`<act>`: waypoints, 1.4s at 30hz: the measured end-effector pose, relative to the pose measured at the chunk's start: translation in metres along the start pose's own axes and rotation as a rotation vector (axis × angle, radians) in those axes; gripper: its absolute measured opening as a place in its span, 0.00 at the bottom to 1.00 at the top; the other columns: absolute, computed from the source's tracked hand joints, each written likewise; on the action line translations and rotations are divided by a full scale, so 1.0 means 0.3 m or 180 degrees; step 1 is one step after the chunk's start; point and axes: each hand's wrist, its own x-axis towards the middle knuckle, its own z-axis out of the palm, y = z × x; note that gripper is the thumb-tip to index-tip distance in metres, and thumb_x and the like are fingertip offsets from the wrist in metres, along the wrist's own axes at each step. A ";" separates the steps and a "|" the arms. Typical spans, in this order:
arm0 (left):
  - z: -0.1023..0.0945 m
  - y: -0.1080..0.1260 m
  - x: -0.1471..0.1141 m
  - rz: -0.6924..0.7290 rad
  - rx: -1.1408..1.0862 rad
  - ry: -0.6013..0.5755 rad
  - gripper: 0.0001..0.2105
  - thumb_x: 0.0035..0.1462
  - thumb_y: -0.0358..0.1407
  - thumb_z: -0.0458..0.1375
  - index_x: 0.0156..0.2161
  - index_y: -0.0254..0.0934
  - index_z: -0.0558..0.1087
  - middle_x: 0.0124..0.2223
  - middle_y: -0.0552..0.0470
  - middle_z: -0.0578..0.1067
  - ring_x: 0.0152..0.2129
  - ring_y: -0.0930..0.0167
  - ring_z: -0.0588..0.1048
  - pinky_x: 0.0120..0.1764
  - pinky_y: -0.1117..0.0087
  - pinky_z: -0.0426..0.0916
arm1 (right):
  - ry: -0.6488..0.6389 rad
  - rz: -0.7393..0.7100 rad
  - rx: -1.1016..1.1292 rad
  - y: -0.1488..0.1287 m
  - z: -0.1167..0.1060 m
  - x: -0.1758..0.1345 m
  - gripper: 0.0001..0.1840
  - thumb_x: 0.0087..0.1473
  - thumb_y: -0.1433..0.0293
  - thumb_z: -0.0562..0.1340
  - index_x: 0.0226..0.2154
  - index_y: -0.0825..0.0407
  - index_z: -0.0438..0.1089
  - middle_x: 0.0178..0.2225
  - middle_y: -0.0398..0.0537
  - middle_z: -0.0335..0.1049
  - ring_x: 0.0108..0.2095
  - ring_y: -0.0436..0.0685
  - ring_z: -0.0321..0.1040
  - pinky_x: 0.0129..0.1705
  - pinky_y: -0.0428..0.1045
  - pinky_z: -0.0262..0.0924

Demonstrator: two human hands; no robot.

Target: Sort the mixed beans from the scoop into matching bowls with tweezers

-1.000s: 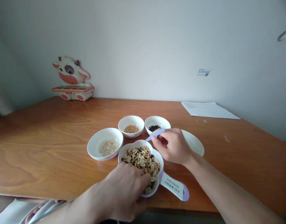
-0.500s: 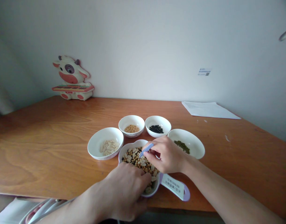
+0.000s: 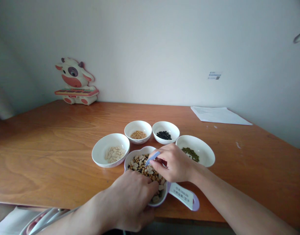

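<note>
My right hand (image 3: pixel 174 163) pinches pale purple tweezers (image 3: pixel 152 158), their tips down among mixed beans and peanuts (image 3: pixel 142 164). That mix fills a handled bowl (image 3: pixel 145 150) with a lavender rim and a labelled handle (image 3: pixel 184 195) pointing to the lower right. My left hand (image 3: pixel 134 199) is closed over the bowl's near left side, gripping its edge; most of its fingertips are hidden. Around the far side stand white bowls: one with pale flat seeds (image 3: pixel 114 154), one with yellow beans (image 3: pixel 138 134), one with black beans (image 3: pixel 164 135) and one with green beans (image 3: pixel 191 154).
A cow-shaped toy keyboard (image 3: pixel 76 85) stands at the back left of the wooden table (image 3: pixel 54 147). White paper sheets (image 3: pixel 219 115) lie at the back right. A small label (image 3: pixel 214 75) is on the wall, and the table's front edge is close to my left hand.
The tweezers and my right hand have shifted very slightly left over the mix. My left hand and the bowls stay where they were.
</note>
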 end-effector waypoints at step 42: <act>-0.003 -0.004 -0.002 -0.0010 -0.0009 -0.0043 0.09 0.51 0.40 0.59 0.36 0.39 0.69 0.37 0.50 0.77 0.31 0.61 0.77 0.33 0.63 0.70 | -0.0129 0.0208 -0.0193 0.001 0.016 -0.004 0.16 0.54 0.71 0.57 0.16 0.54 0.65 0.14 0.43 0.62 0.17 0.48 0.57 0.23 0.47 0.49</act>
